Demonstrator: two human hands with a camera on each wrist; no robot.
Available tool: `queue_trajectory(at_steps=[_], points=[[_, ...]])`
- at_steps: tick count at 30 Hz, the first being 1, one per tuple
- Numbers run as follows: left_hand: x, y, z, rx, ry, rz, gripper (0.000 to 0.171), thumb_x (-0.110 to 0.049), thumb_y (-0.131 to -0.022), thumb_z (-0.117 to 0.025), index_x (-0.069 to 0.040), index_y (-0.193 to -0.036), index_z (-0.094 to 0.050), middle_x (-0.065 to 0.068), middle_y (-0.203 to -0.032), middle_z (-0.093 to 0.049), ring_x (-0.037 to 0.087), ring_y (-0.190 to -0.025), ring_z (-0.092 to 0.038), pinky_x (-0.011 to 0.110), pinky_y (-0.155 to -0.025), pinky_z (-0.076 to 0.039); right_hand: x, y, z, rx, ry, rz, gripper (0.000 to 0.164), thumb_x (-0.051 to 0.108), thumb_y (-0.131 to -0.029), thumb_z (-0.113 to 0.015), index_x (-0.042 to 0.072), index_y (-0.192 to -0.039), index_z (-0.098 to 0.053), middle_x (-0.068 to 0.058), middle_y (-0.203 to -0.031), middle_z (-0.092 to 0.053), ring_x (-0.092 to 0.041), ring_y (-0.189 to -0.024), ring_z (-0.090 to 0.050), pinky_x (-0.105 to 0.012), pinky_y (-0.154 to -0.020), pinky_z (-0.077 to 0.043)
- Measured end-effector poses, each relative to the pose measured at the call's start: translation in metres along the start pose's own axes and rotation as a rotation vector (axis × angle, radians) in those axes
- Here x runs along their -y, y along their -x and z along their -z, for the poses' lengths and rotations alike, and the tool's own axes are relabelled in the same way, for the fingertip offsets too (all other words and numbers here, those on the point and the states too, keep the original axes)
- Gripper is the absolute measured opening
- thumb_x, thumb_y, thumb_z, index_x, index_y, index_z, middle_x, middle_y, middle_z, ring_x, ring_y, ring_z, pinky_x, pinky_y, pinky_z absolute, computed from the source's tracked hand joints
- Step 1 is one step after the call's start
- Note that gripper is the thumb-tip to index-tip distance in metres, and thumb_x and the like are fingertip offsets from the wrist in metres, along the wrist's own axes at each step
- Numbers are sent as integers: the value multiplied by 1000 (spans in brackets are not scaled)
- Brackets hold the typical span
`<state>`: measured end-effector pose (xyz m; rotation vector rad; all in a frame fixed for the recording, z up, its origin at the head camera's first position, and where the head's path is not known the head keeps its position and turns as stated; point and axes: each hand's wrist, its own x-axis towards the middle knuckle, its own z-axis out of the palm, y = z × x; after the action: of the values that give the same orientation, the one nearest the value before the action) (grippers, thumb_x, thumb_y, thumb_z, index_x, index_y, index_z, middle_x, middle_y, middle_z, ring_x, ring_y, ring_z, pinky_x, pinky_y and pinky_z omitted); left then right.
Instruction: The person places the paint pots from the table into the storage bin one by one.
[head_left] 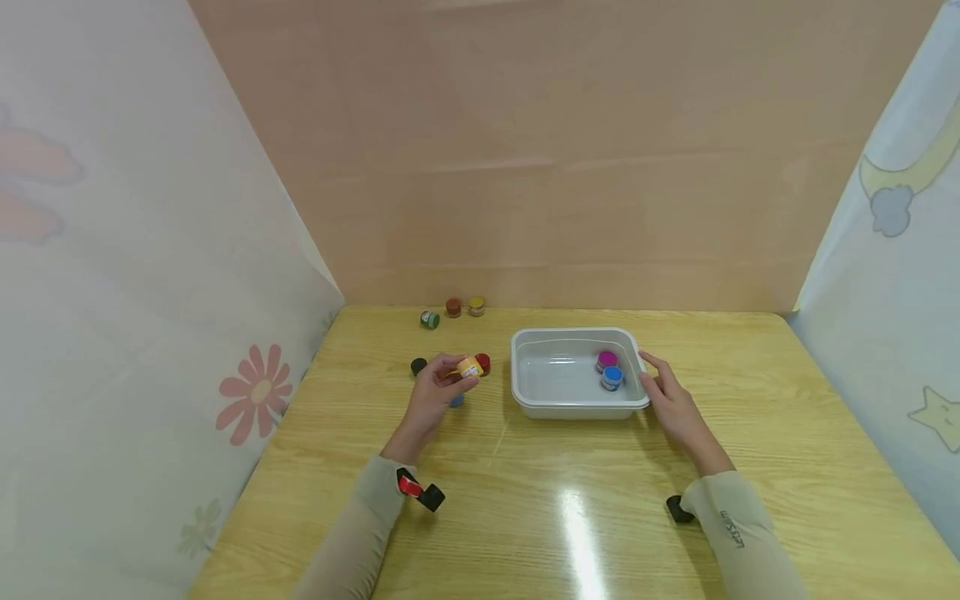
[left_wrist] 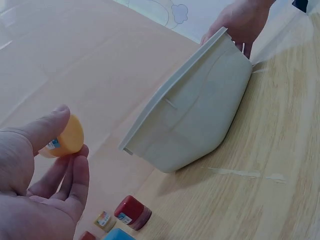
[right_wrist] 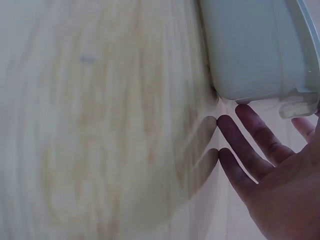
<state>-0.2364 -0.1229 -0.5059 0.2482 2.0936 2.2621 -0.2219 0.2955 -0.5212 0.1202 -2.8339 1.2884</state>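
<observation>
Between the thumb and fingers of my left hand (head_left: 432,398) is a small yellow-orange paint jar (head_left: 470,367), held above the table to the left of a white plastic tray (head_left: 555,405). The same jar (left_wrist: 73,134) shows its label in the left wrist view. At the tray's right end my right hand (head_left: 673,410) touches the rim. Its fingers (right_wrist: 262,134) look extended in the right wrist view, with the thumb mostly out of sight. A magenta-lidded jar (head_left: 607,360) and a blue-lidded jar (head_left: 612,377) stand inside the tray on its right side.
Around my left hand are a red jar (head_left: 483,362), a black-lidded jar (head_left: 418,366) and a partly hidden blue jar (head_left: 457,401). Farther back are a green jar (head_left: 430,319) on its side, a brown-red jar (head_left: 453,307) and a mustard-lidded jar (head_left: 477,306), near the back wall.
</observation>
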Motion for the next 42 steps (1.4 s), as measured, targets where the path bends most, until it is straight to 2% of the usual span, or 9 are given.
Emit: queue_trajectory(at_steps=[5,10,18,22,26,29,33,39,42], points=[[-1,3,0,25,10,-15,38,-6,-97,-73,-2,-133,-61,5,-119,-63,16,-104,-65,26,-90,-59,-2,-1,1,5,4,5,59,43,-114,-32,15,-165,-23,-26,-114,-64,-34,-99,-60,-39,-81,-46],[-2,4,-2,47,36,-46,31,-7,-101,-67,1,-130,-61,4,-119,-60,15,-99,-63,30,-92,-59,-1,-1,2,14,-2,-1,60,44,-113,-32,16,-165,-22,-29,-120,-64,-37,-104,-61,-42,-84,-47],[-1,2,-8,44,39,-77,30,-6,-102,-65,7,-128,-60,6,-120,-61,15,-100,-64,30,-89,-60,0,-1,2,16,-7,-4,60,44,-113,-32,16,-165,-22,-29,-119,-64,-34,-100,-59,-38,-81,-46],[-2,2,-12,49,41,-82,28,-5,-101,-66,7,-126,-62,6,-120,-63,15,-99,-65,28,-89,-59,0,0,2,12,-8,-1,60,44,-113,-32,16,-165,-22,-29,-120,-64,-34,-101,-60,-38,-81,-46],[-4,2,-17,54,4,-72,27,-8,-99,-70,1,-124,-65,5,-121,-65,14,-97,-64,32,-91,-58,0,0,2,4,-4,3,59,43,-113,-32,16,-165,-23,-28,-119,-65,-33,-99,-60,-37,-80,-46],[-4,2,-21,57,-24,-71,28,-8,-98,-71,0,-124,-66,10,-122,-66,14,-96,-65,32,-91,-58,1,0,2,4,-6,6,59,43,-113,-33,16,-165,-23,-28,-118,-65,-33,-99,-60,-37,-80,-46],[-4,0,-28,76,-64,-82,30,-9,-97,-72,1,-125,-66,17,-121,-65,14,-98,-66,26,-89,-58,0,0,2,6,-3,8,59,43,-113,-33,17,-165,-23,-27,-118,-65,-34,-100,-60,-38,-81,-46],[-8,-5,-43,165,-197,-154,32,-18,-97,-75,-7,-127,-69,11,-126,-67,17,-108,-63,33,-101,-56,0,0,2,2,0,5,59,43,-113,-33,16,-165,-23,-28,-118,-65,-34,-100,-60,-38,-81,-46],[-10,-9,-52,218,-250,-164,34,-22,-98,-74,-10,-130,-68,7,-126,-68,17,-111,-64,37,-105,-54,1,0,2,2,-7,5,59,43,-113,-33,16,-165,-23,-28,-119,-64,-35,-101,-60,-38,-81,-46]])
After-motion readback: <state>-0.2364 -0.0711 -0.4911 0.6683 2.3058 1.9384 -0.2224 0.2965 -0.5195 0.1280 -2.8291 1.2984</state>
